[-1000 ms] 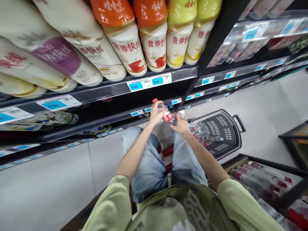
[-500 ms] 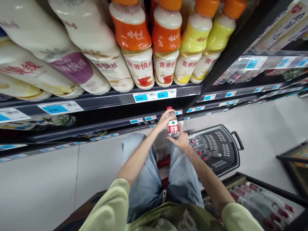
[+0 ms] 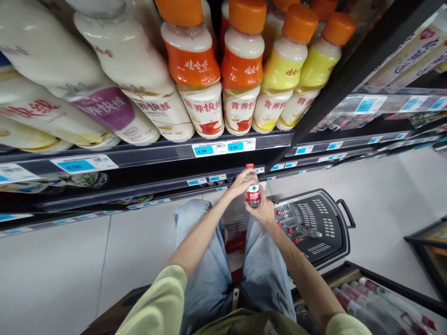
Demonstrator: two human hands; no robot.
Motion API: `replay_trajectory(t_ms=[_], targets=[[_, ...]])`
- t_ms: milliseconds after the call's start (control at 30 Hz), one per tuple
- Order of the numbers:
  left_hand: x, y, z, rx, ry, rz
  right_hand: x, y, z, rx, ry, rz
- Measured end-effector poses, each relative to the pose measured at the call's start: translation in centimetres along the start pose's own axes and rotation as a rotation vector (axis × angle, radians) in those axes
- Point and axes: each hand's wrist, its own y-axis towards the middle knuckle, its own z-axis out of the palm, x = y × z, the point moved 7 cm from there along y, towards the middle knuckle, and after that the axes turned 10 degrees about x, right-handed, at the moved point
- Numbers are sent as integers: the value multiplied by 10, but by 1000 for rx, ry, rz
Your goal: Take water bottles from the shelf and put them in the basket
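I hold a small clear water bottle (image 3: pixel 252 188) with a red cap and red label upright in front of a dark store shelf. My left hand (image 3: pixel 239 183) grips its upper part from the left. My right hand (image 3: pixel 264 212) wraps round its lower part from below. Right of my hands, on the floor, stands a dark shopping basket (image 3: pixel 328 222) with several red-capped water bottles (image 3: pixel 300 230) lying in it.
Milk drink bottles with orange caps (image 3: pixel 240 70) fill the shelf above, over blue price tags (image 3: pixel 223 148). More shelves run off to the right. A crate of red-capped bottles (image 3: pixel 380 304) sits at the lower right. The grey tiled floor (image 3: pixel 377 186) lies beyond the basket.
The bottle was tilted with its cap to the left; now both hands hold it upright and a little lower in view. The view has tipped up, showing more of the upper shelf.
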Motion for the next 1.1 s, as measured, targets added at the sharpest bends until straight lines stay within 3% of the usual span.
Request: replay_trajectory(t_ms=[167,500,1100], targets=[[4,-1,-1,3,125,18,4,6,6,4,-23,26],[13,0,-12,-104,216,-17,3,9,12,-106,6,-96],[12,-2,-16,-108,292,-22,3,10,18,-123,-6,-142]])
